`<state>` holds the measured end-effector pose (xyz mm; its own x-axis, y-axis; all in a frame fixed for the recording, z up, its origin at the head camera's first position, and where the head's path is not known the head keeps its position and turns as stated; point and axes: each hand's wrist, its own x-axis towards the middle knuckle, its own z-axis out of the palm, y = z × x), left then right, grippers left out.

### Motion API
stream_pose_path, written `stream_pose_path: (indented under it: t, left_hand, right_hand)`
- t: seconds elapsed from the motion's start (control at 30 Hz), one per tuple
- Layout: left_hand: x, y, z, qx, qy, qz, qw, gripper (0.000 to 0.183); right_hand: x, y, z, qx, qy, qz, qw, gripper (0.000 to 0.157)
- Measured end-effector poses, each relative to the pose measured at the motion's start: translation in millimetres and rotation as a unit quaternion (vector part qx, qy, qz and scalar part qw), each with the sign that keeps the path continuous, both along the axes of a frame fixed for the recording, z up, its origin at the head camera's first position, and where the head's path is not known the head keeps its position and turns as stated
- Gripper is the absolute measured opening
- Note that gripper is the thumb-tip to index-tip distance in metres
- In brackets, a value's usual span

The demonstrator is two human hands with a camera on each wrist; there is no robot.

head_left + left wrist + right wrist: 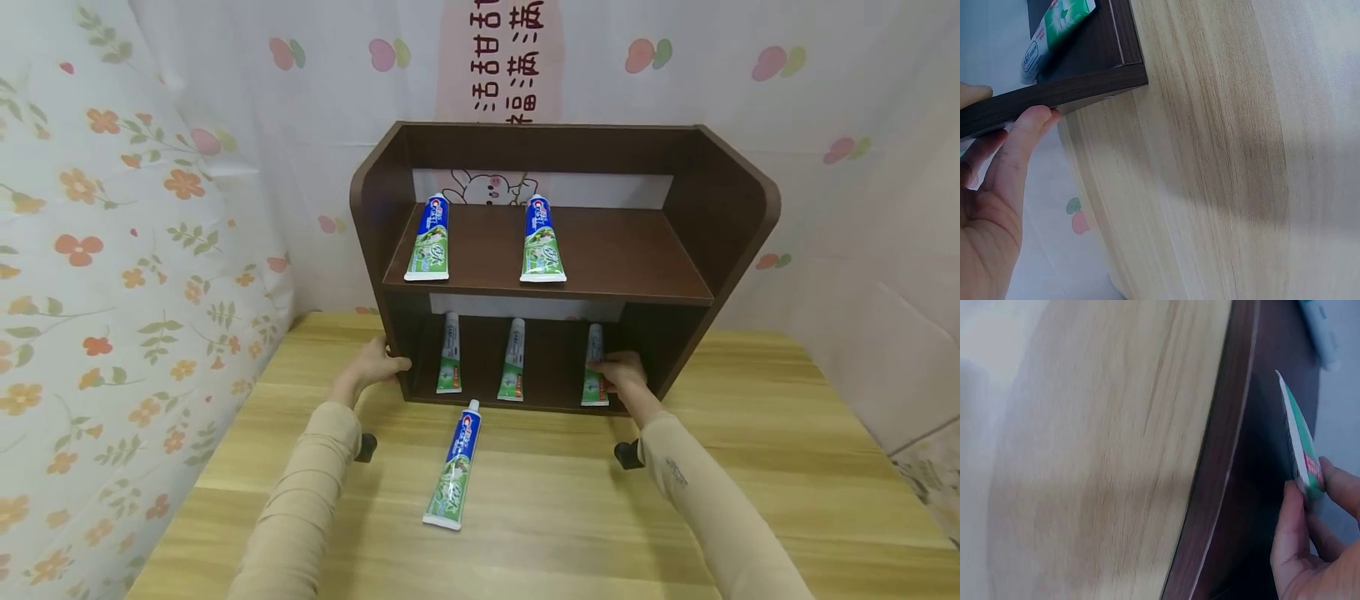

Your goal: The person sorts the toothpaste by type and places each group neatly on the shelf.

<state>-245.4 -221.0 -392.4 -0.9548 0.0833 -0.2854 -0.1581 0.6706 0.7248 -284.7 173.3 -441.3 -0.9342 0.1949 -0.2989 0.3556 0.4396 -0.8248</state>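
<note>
My right hand (622, 369) is inside the lower level of a dark brown two-level shelf (517, 292), at its right end. Thumb and fingers pinch a grey-green toothpaste tube (1300, 434) by its edge. At the opposite end, my left hand (373, 363) grips the shelf's left side panel (1054, 90), fingers on its outer face. Two more grey-green tubes, a left one (450, 354) and a middle one (513, 360), lie on the lower level. On the upper level lie two blue-green toothpaste tubes, one at left (430, 237) and one near the middle (542, 240).
Another blue-green toothpaste tube (454, 467) lies on the wooden table (540, 517) in front of the shelf, cap towards it. A patterned white curtain (315, 100) hangs behind and to the left. Black wrist mounts (628, 455) sit under the sleeves.
</note>
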Motion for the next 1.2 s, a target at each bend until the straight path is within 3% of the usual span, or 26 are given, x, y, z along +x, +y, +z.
stream_pose_path:
  t: [0.07,0.2,0.37,0.5,0.6,0.77,0.93,1.2]
  left_hand:
    - [-1.1,1,-2.3,0.001,0.003,-0.002,1.0000,0.073]
    - [-3.1,0,-3.5,0.012,0.000,-0.002,0.9999,0.074]
    - [-1.6,-1,1.8,0.014,0.001,-0.010,0.9998,0.079]
    - [0.9,-2,3.4,0.011,-0.007,-0.011,0.9998,0.080]
    - [-0.1,-3,-0.2,0.014,-0.016,-0.003,0.9998,0.078]
    - [-3.2,-3,-4.5,0.008,-0.018,0.002,0.9998,0.077]
    - [-3.9,-3,-3.3,0.003,-0.009,0.001,1.0000,0.076]
    - [-4.6,-3,-2.5,-0.007,-0.011,-0.005,0.9999,0.075]
  right_hand:
    - [0.6,1,-1.5,0.031,0.010,0.006,0.999,0.049]
    - [1.2,1,-1.8,0.111,0.026,0.025,0.993,0.024]
    - [1.2,-1,1.6,0.177,0.023,0.027,0.984,0.042]
    - [1.0,-3,-3.0,0.199,0.019,0.042,0.979,0.035]
    - [2.8,-7,-7.6,0.192,0.042,0.050,0.979,0.028]
    - [10.7,-19,-6.5,0.163,0.095,0.061,0.980,0.059]
    - [23.1,-33,-0.3,0.153,0.124,0.093,0.976,0.061]
    - [38.4,-52,2.5,0.102,0.122,0.130,0.979,0.066]
